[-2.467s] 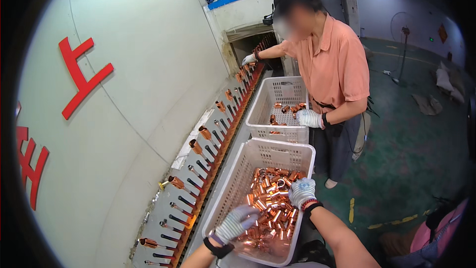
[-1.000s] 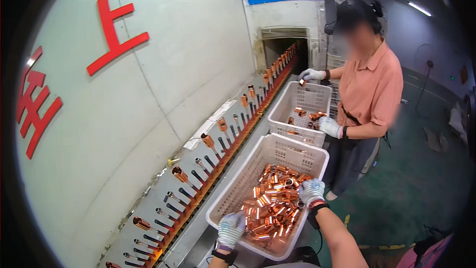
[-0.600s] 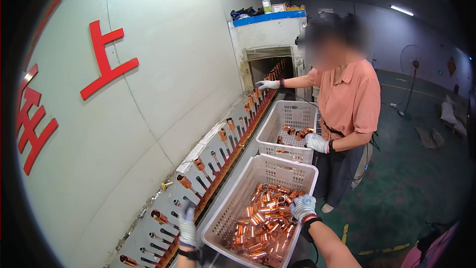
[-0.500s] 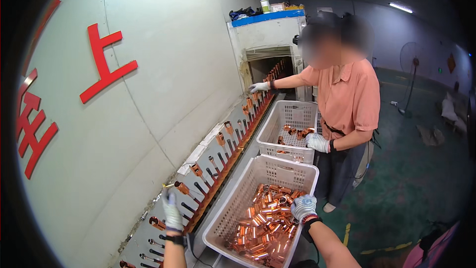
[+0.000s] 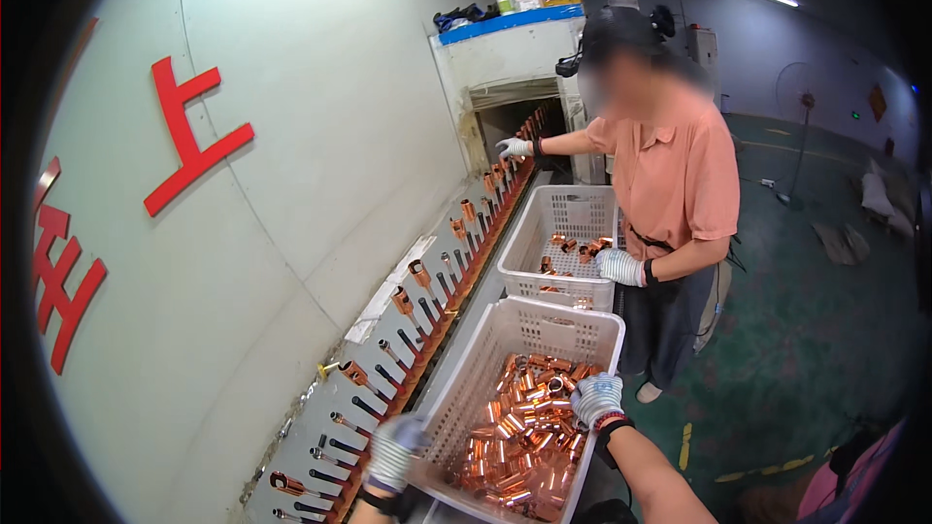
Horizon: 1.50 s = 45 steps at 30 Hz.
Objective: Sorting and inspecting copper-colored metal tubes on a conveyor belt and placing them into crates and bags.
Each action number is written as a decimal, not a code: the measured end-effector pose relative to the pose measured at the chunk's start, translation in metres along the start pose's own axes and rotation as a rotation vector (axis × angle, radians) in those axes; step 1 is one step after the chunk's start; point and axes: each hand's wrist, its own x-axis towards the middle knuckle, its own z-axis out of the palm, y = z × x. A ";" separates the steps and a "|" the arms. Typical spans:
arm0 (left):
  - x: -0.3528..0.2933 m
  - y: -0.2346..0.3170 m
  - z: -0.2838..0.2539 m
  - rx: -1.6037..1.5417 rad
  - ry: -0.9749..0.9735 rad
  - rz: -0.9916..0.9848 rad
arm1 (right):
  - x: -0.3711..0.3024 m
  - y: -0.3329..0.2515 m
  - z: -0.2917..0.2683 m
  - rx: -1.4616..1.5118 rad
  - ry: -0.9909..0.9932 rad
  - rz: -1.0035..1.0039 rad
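Left hand (image 5: 396, 451) drawn back to crate (image 5: 466, 388) | right hand (image 5: 597, 399) at copper pieces (image 5: 524, 427) | fingers (image 5: 584, 396): hold unclear, both | red wall characters (image 5: 199, 169)

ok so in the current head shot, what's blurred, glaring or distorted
Head view: the left hand is motion-blurred, the right hand sharper; same view: copper-coloured tubes glint, the white wall is brightest near the top; same view: black fisheye vignette swallows the corners.

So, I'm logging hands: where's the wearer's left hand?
The left hand is low in the head view, left of centre, by the left side of the near basket.
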 end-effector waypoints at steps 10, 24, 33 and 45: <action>0.157 -0.026 0.010 0.072 0.126 0.306 | 0.004 -0.005 0.000 -0.057 -0.056 0.032; 0.206 -0.041 -0.115 -0.229 0.473 0.153 | 0.019 -0.003 0.004 0.015 -0.006 0.019; 0.077 0.005 -0.053 -0.071 0.109 0.034 | 0.016 0.001 -0.003 0.020 -0.051 0.020; 0.157 0.025 0.002 0.247 0.019 0.157 | 0.008 0.011 0.004 0.003 -0.007 0.025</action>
